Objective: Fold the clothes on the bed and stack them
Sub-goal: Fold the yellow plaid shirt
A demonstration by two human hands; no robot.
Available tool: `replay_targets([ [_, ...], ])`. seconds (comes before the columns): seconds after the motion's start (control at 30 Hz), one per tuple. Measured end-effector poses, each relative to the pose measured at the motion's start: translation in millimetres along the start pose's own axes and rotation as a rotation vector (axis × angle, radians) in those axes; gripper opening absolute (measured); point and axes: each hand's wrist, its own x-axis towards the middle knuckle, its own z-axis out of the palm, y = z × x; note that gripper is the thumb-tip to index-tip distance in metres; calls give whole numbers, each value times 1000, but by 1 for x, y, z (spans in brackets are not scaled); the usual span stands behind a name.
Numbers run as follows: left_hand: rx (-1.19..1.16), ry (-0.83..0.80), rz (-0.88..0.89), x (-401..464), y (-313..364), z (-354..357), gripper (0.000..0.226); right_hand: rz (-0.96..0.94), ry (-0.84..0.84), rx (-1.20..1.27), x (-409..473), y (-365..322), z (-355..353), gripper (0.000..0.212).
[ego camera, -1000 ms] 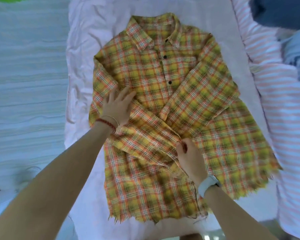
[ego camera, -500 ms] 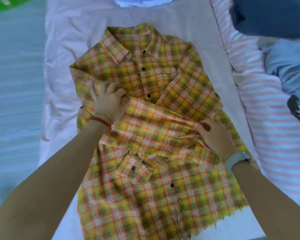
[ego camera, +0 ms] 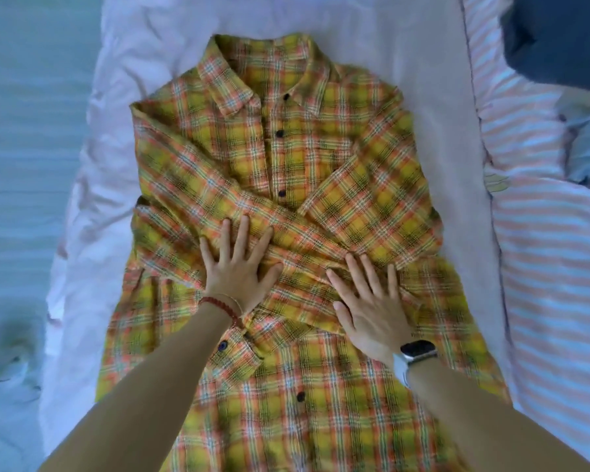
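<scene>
On the bed, over a pale pink sheet (ego camera: 423,97) beside a striped quilt (ego camera: 542,267), the plaid shirt (ego camera: 286,158) lies face up, sleeves crossed over its front. Left hand (ego camera: 239,270) and right hand (ego camera: 372,311) press flat on those sleeves, fingers spread, each grip holding nothing.

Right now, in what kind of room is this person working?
Probably a bedroom: the plaid shirt lies on a pink bedsheet, with a striped quilt beside it.
</scene>
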Motion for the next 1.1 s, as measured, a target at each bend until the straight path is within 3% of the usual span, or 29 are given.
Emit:
replay_targets([
  [0.13,-24,-64,72,1,-4,-17,72,2,83,85,-1,0,-10,51],
  [0.23,-116,103,116,11,-15,-56,68,33,289,214,22,6,-42,41],
  [0.37,-172,306,-53,70,-41,-100,47,91,450,181,102,30,-95,36],
  [0.6,-254,210,-231,199,-90,-137,64,116,249,35,234,79,-155,59],
  [0.73,-267,65,-206,250,-95,-141,77,109,157,186,291,83,-173,70],
  [0.9,-190,152,-203,275,-91,-135,81,218,78,90,326,72,-169,75],
  [1.1,9,195,-255,273,-71,-145,81,289,164,-83,337,56,-164,77],
])
